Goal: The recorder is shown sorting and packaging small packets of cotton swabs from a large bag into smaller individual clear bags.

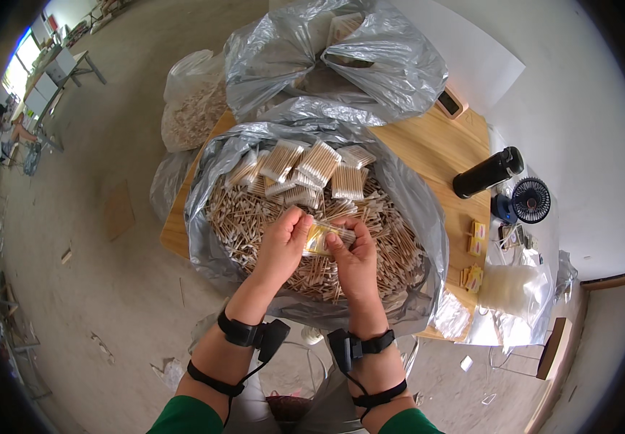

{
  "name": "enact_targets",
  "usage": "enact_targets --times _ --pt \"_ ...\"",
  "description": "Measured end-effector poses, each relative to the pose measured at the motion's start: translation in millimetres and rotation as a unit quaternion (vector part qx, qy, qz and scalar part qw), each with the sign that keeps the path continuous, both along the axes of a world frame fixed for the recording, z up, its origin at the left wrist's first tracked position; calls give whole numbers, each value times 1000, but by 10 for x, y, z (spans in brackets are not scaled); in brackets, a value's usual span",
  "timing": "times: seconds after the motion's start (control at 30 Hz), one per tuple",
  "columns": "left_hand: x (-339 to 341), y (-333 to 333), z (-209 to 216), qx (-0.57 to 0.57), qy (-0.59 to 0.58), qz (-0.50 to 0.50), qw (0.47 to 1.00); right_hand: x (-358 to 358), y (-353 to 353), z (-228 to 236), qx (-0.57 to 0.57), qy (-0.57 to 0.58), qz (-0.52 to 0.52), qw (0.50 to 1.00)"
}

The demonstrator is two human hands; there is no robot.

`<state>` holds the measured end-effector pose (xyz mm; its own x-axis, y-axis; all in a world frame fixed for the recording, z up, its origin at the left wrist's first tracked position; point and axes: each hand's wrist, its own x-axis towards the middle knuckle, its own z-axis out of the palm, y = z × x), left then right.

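Between my two hands is a small clear plastic packet (317, 239) with a yellow card or label inside. My left hand (283, 242) pinches its left end, and my right hand (356, 253) grips the right end with the thumb on top. Both hands are over a large grey plastic bag (428, 217), opened wide and filled with loose wooden-stick cotton swabs (392, 249). Just beyond my hands, several filled clear packs of cotton swabs (319, 163) lie heaped on the loose ones. What the packet holds besides the yellow piece is hard to make out.
The wooden table (435, 159) carries a black flask (487, 172), a small fan (529, 201), yellow card stacks (477, 239) and clear plastic bags (515, 289) on the right. Another grey bag (384, 65) stands at the back. A clear sack (193, 108) sits beyond the left edge.
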<state>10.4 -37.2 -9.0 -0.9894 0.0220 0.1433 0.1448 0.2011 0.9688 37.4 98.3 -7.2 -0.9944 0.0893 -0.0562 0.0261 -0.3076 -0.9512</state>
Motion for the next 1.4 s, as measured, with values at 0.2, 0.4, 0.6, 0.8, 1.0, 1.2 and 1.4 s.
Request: enact_targets --times 0.2,0.4,0.6,0.8,1.0,1.2,1.4 --pt "57 33 51 -86 32 6 996 15 -41 70 61 27 -33 997" --pt "-5 -9 43 -43 57 14 997 -53 84 -96 185 96 -157 965" --pt "-15 -80 37 -67 27 44 996 -59 82 -45 277 75 -186 940" --pt "-124 -342 79 -99 1 119 988 -73 433 -90 259 32 -225 939" --pt "-113 -444 115 -134 9 125 983 -81 501 118 617 194 -283 708" --pt "-67 -503 197 238 -25 14 971 44 69 135 425 44 -81 901" --pt "-140 -454 193 275 3 118 954 7 -164 23 580 175 -30 795"
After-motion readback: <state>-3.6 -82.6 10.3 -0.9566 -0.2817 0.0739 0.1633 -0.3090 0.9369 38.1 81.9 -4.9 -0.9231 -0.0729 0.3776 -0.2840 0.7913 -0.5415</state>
